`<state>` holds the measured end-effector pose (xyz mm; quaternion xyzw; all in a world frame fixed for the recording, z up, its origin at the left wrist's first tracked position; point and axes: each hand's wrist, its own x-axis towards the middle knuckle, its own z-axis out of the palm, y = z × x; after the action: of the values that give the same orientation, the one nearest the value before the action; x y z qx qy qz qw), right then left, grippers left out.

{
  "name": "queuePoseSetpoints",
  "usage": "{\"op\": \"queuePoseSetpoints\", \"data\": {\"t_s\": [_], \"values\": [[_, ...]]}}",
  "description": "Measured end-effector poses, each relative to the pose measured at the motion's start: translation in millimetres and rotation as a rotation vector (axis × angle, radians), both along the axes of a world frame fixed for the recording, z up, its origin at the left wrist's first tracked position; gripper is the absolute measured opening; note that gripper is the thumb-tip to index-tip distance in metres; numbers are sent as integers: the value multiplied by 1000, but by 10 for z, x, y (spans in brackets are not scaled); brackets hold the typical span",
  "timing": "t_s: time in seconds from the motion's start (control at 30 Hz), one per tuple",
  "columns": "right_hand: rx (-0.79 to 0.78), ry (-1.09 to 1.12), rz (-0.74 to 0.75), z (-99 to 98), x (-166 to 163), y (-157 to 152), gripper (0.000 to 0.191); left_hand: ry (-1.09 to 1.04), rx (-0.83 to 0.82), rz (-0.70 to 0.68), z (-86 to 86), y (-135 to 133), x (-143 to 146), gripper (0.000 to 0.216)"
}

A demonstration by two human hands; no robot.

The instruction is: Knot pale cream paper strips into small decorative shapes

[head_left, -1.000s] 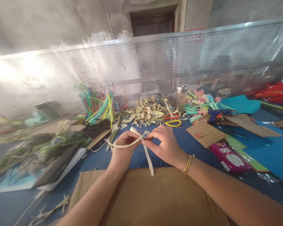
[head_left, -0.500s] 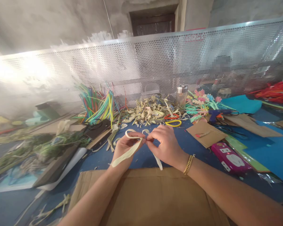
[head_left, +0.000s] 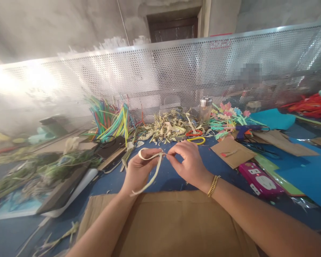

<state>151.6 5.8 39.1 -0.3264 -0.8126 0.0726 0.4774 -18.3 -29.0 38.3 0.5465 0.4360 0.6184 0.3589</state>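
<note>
My left hand (head_left: 140,167) pinches a pale cream strip (head_left: 155,175), flat and ribbon-like, perhaps dried leaf. The strip loops over the thumb side of the hand, and one tail hangs down towards the wrist. Close by on the right, my right hand (head_left: 188,162) has its thumb and index finger closed on a thin bit of the strip that spans the small gap between both hands' fingertips. A gold bracelet (head_left: 213,186) circles my right wrist. Below the hands lies a sheet of brown cardboard (head_left: 176,221) on the blue table (head_left: 166,182).
Behind the hands lies a heap of dried strips (head_left: 171,126), with yellow-handled scissors (head_left: 197,141) at its front. Coloured pipe cleaners (head_left: 109,123) stand to its left. On the right are a cardboard square (head_left: 232,152) and a magenta box (head_left: 260,180). A perforated metal screen (head_left: 176,75) runs behind.
The tail that hung below my right hand no longer shows there. The strip's left tail has narrowed and swung to hang lower, and my fingertips have drawn slightly apart.
</note>
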Motion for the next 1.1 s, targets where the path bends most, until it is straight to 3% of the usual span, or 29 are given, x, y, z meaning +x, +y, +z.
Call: {"op": "queuePoseSetpoints", "data": {"t_s": [0.07, 0.2, 0.37, 0.53, 0.8, 1.1], "values": [[-2, 55, -11, -5, -2, -5, 3, 17, 20, 8, -5, 4, 4, 19], [-22, 134, -14, 26, -5, -39, 7, 29, 74, 120, -8, 7, 5, 17], [-88, 79, 79, 33, -33, -64, 30, 155, 159, 179, 20, -26, 25, 8], [-113, 55, 97, -17, -66, -65, 22, 192, 147, 150, 33, -44, 63, 6], [33, -100, 0, -7, -27, -48, 7, 55, -50, -18, -32, 4, 38, 23], [22, -127, 4, 1, -35, -63, 14, 34, -21, 46, -2, -30, 84, 17]]}}
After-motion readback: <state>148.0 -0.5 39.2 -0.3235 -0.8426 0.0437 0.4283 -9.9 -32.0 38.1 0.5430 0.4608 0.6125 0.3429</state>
